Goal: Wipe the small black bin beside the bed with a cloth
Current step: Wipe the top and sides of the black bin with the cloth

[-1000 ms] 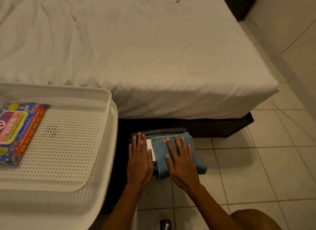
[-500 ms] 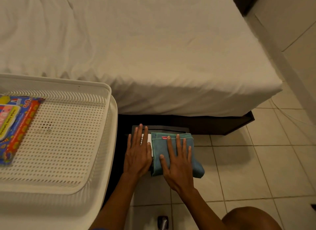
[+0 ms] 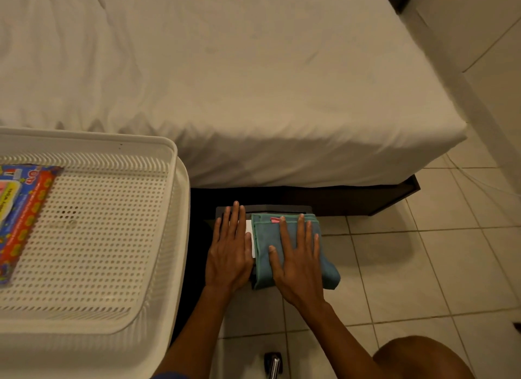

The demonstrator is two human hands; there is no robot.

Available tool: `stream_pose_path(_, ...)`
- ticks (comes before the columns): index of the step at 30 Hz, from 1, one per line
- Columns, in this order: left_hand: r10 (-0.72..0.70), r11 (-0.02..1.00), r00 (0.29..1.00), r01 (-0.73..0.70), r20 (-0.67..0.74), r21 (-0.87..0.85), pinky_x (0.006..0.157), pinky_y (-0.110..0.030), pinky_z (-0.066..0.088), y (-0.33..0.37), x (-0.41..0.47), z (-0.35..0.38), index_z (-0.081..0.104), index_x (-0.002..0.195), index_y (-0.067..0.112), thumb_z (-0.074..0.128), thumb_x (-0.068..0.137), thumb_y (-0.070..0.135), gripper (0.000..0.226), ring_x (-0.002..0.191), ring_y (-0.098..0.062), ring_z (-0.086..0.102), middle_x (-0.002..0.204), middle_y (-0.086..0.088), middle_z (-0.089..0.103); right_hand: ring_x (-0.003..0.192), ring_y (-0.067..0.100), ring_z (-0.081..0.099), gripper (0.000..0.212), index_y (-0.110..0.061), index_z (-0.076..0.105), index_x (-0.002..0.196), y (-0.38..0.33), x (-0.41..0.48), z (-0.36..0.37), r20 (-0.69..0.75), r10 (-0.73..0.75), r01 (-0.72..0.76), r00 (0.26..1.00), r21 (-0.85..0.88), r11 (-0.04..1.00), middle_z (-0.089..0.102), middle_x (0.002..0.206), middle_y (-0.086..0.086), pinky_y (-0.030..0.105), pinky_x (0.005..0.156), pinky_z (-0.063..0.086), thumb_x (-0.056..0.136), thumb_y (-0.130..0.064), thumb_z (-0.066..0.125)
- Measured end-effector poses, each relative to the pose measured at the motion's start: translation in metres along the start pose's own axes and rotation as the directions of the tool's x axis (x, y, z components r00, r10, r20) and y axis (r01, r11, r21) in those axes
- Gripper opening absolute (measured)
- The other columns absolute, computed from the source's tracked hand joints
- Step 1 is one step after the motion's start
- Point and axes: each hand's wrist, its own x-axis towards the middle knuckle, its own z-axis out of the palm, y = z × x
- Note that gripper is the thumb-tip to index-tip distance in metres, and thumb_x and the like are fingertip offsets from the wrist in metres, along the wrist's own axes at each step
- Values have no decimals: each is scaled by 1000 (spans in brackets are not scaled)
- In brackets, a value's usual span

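Note:
The small black bin [image 3: 270, 209] stands on the floor against the bed's dark base, mostly hidden under my hands and the cloth. A folded teal cloth [image 3: 263, 237] with a small pink tag lies across its top and hangs over the right side. My right hand [image 3: 297, 261] presses flat on the cloth, fingers spread. My left hand [image 3: 229, 251] lies flat on the left part of the bin's top, fingers together, holding nothing. A white strip [image 3: 249, 239] shows between hand and cloth.
The bed [image 3: 239, 82] with a white sheet fills the upper view. A white perforated plastic basket [image 3: 93, 237] stands at the left, close to the bin, holding a colourful wipes pack [image 3: 19, 215]. Tiled floor [image 3: 423, 265] extends to the right. My knee [image 3: 423, 359] is bottom right.
My right hand has slid the cloth a little to the left across the bin top. The left hand stays flat in place. The view has shifted slightly.

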Motion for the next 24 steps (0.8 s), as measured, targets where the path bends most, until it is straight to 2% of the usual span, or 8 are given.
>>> stream_pose_path(5,-12,1000,1000,12,0,8,123,-36,7,1,0,0,7,157,12,12,102,36,59,153,-18,4,166,-5,6,148,22,-17,68,-29,-9,153,2,13,-3,-19,6,-6,1000,9,1000,-16,161,8,50,120,-2,98,-57,18)
stream_pose_path(7,-20,1000,1000,20,-6,16,123,-36,8,3,-1,0,8,157,12,15,102,35,59,153,-19,6,166,-6,7,148,23,-14,67,-23,-4,154,1,12,-3,-43,12,-11,999,36,999,-13,162,9,48,120,-1,99,-53,19)
stream_pose_path(11,-26,1000,1000,26,-11,18,122,-37,8,4,-1,1,8,157,11,20,103,33,60,153,-20,6,165,-7,7,148,32,6,62,-15,14,154,-3,5,-1,-53,-125,126,991,19,992,10,160,14,54,115,13,102,-49,12)
stream_pose_path(15,-27,999,1000,27,-2,20,123,-38,8,2,-2,2,5,157,13,17,103,34,60,153,-18,3,166,-6,4,149,28,-12,73,-20,0,155,-2,2,0,5,-141,140,990,12,990,-4,163,7,53,119,0,97,-62,16)
stream_pose_path(18,-25,1000,1000,25,10,17,123,-38,7,2,-1,2,5,157,14,15,102,36,60,153,-19,2,166,-5,3,147,28,-18,82,-23,-9,154,-4,4,-1,20,-134,134,991,-15,991,-12,162,8,49,119,-7,92,-70,18)
stream_pose_path(24,-25,999,1000,25,19,34,123,-37,5,2,-1,2,6,157,16,18,102,35,60,153,-18,2,166,-5,3,148,28,-16,72,-24,-9,154,6,29,-7,16,-46,47,999,-67,997,-14,161,10,51,120,0,97,-56,20)
